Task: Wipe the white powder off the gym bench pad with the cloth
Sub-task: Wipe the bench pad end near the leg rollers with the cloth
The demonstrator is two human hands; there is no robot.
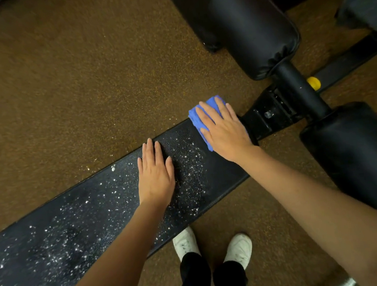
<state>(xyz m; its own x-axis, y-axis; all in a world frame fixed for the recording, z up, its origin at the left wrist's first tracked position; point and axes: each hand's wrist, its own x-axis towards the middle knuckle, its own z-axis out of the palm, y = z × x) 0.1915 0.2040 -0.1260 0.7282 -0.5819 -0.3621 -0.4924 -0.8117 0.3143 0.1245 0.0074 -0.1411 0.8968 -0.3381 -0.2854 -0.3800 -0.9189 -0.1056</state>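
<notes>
Right hand flat, fingers spread, pressing blue cloth onto far end of bench pad; thumb grip possibly hidden. Left hand flat, empty, palm down mid-pad. White powder speckles pad, thickest leftward.

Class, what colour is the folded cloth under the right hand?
Blue folded cloth, clearest in the head view.

Black bench pad w/ white powder, blue cloth at far end.
</notes>
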